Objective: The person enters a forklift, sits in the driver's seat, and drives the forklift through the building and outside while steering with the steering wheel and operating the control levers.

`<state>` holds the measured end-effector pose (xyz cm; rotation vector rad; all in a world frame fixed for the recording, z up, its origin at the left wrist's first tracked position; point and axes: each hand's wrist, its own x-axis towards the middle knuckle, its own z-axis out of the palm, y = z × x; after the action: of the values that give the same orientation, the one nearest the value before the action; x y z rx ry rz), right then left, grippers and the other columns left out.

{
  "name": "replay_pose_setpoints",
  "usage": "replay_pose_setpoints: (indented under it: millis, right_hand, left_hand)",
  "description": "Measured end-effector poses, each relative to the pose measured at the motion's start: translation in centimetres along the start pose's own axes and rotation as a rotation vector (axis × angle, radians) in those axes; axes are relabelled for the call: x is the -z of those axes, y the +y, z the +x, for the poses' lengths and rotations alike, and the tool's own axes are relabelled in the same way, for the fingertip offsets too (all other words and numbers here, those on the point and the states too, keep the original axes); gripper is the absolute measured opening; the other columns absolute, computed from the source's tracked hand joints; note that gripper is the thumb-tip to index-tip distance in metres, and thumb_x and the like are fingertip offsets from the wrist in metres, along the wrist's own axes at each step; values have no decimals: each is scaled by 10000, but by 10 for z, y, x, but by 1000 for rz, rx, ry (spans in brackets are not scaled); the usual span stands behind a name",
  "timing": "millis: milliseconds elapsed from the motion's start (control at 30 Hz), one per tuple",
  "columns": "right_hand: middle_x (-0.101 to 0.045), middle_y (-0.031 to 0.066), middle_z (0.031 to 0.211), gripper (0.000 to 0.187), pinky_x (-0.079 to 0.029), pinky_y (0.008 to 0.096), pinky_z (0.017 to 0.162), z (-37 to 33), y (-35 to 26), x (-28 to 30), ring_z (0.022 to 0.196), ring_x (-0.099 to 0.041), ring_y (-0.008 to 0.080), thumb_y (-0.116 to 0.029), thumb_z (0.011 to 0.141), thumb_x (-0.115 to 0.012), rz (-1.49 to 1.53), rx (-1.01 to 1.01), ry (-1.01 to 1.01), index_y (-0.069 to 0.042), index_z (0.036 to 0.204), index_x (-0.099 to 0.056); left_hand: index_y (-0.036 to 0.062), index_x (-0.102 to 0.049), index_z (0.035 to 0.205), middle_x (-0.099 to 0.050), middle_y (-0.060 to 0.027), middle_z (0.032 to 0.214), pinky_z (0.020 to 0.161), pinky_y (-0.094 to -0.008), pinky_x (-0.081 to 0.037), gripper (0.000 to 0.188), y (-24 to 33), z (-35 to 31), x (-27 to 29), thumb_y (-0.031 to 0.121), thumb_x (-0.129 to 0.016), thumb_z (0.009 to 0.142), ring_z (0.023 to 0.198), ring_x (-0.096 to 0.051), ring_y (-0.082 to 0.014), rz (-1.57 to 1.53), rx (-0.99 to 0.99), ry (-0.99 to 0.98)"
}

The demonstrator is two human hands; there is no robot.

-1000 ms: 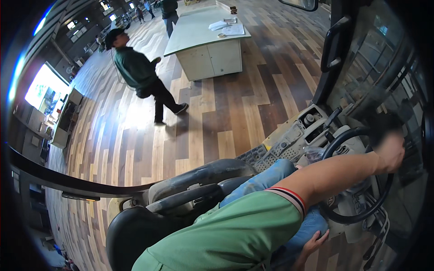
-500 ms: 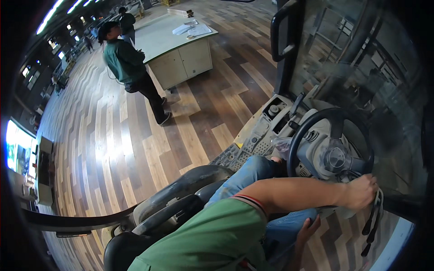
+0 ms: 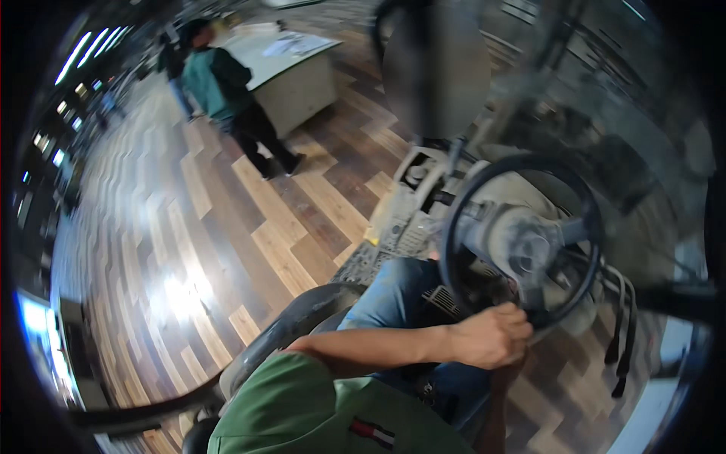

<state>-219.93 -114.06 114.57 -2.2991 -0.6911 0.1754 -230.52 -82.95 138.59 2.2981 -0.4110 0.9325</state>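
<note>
A dark steering wheel [image 3: 527, 244] with a pale hub stands in front of me, to the right. My left hand [image 3: 491, 335] is closed at the lower rim, its arm reaching across my body from a green sleeve. Just beneath it comes my right hand [image 3: 510, 368]; the left hand covers most of it and its fingers are hidden. My legs in blue jeans [image 3: 393, 295] are below the wheel. Dark-tipped straps [image 3: 620, 333] hang right of the wheel.
A worn console [image 3: 412, 200] with a perforated step lies left of the wheel. A black-framed mirror [image 3: 435, 76] and cab glass rise ahead. On the wood-patterned floor [image 3: 265, 250], a person in green [image 3: 215, 83] stands by a white-topped cabinet table [image 3: 295, 91], another person behind.
My left hand has swept from the wheel's lower right to its lower left, and the wheel has turned clockwise. My right hand has risen toward the left. The view has shifted.
</note>
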Motion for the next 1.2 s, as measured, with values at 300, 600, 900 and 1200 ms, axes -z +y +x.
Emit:
replay_pose_setpoints:
  millis: [300,600,900,1200]
  right_hand:
    - [-484,263,1414,597,-407,527,1090,76,-81,98,1291,-479,470,-213,933,-697,-71,109,38,-21,1444,-456]
    - [-474,224,1399,626,-429,515,1071,106,-86,116,1289,-471,451,-179,907,-716,-70,-39,-26,-48,1460,-452]
    - [-467,221,1403,611,-438,506,1063,111,-88,104,1296,-475,443,-230,940,-692,-92,-25,-7,-47,1470,-449]
    - [-468,221,1422,628,-427,510,1075,107,-66,120,1300,-467,446,-287,948,-684,-53,-90,-35,-57,1482,-448]
  left_hand:
    - [104,-648,818,-643,-55,973,799,-414,-445,216,0,72,34,137,-838,721,910,-639,-261,272,260,-48]
    - [39,-593,793,-617,-126,1013,839,-460,-443,129,-85,103,87,34,-721,781,985,-580,-323,496,413,132]
    - [18,-622,880,-639,-147,929,671,-405,-534,123,-162,203,93,40,-741,856,769,-653,-357,299,416,266]
    - [39,-681,827,-659,-110,895,690,-439,-548,146,-156,303,11,171,-739,853,774,-674,-367,306,307,94]
